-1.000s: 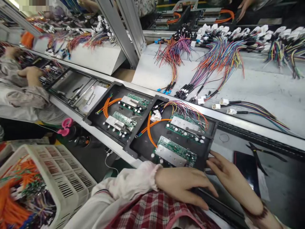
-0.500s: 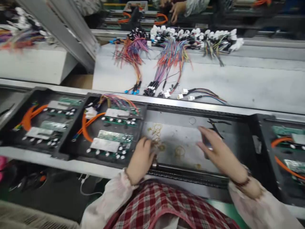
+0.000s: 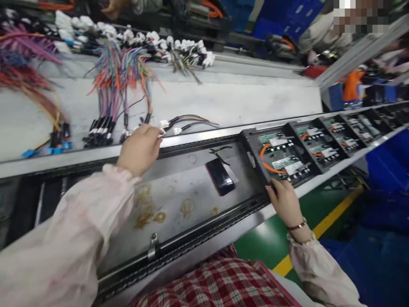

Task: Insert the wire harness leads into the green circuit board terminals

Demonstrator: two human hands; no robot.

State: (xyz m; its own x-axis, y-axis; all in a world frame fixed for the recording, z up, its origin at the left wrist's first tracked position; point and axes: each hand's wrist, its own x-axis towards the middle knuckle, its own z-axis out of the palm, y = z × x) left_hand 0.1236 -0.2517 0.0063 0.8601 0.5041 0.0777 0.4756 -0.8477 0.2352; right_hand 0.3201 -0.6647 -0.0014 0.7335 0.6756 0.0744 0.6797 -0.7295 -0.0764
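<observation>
My left hand [image 3: 140,149] reaches over the far edge of the metal track, its fingertips at the white connectors of a thin multicoloured wire harness [image 3: 188,123]. Whether it grips them is hidden. My right hand [image 3: 284,202], with a bracelet on the wrist, has its fingers against the near corner of a black tray [image 3: 251,138]. That tray carries green circuit boards [image 3: 286,164] and a looped orange cable [image 3: 265,160]. A black phone with a red edge [image 3: 220,177] lies between my hands, with small black side cutters [image 3: 220,152] just beyond it.
A grey bench [image 3: 239,102] behind the track holds several wire bundles with white and black connectors. More black trays [image 3: 319,143] line up to the right. Blue crates [image 3: 386,170] stand at the right, and a co-worker's arm [image 3: 322,36] shows at the top right.
The view has swung so the trays now sit at the right. My left hand has moved from the metal surface up to the harness, and my right hand has moved to the tray corner.
</observation>
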